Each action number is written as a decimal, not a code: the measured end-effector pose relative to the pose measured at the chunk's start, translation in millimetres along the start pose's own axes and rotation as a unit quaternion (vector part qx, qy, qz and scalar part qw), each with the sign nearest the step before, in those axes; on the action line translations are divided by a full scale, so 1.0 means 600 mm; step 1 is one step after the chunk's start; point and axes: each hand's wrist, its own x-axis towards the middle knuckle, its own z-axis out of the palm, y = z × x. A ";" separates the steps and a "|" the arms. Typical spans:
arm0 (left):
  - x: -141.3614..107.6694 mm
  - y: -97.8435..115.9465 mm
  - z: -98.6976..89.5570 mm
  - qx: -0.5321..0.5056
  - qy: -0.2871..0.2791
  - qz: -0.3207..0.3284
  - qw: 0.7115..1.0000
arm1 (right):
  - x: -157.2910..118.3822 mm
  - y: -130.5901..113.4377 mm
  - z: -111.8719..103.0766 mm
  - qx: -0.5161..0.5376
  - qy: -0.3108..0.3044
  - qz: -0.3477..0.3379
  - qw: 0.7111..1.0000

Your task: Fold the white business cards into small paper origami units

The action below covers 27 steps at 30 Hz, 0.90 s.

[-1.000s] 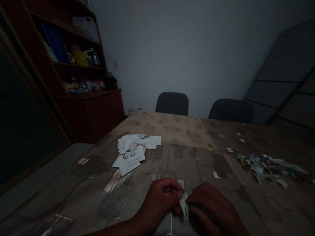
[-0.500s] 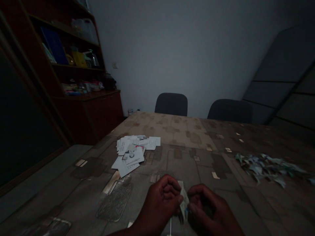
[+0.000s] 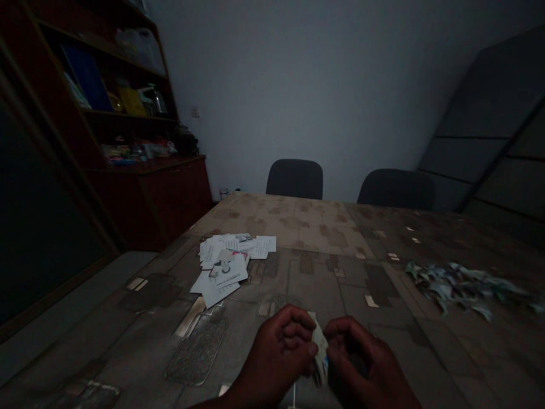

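My left hand (image 3: 284, 351) is closed on a small pale folded paper (image 3: 321, 345), its thumb pressed on the paper's left side. On the paper's right side, my right hand (image 3: 360, 360) has its fingers curled and touching the edge. A blue mark shows low on the paper, which stands roughly upright between both hands. Beyond my left hand lies a loose pile of white printed cards (image 3: 225, 264). Far to the right is a heap of crumpled or folded pale green papers (image 3: 468, 287).
A patterned cloth covers the table (image 3: 315, 264). Two dark chairs (image 3: 294, 179) stand behind its far edge, against a plain wall. At the left is a red-brown cabinet (image 3: 170, 196) with shelves holding a kettle and other items.
The view has shifted slightly. The paper between my hands has turned a little, and more of its face and blue mark shows. Both hands remain in nearly the same place.
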 end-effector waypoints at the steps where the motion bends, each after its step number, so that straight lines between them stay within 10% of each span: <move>1: 0.001 -0.001 0.000 -0.006 0.002 -0.001 1.000 | 0.000 0.000 0.001 0.004 0.000 0.005 1.000; 13: -0.006 0.019 -0.002 0.217 -0.038 0.069 0.973 | 0.003 0.002 -0.002 0.027 -0.025 0.024 0.999; 21: 0.003 -0.007 0.003 0.054 -0.037 -0.014 0.998 | 0.000 0.007 0.012 0.060 0.055 0.037 0.996; 27: 0.011 0.014 -0.007 -0.002 0.015 0.008 1.000 | -0.002 0.010 0.001 0.017 -0.029 0.005 0.999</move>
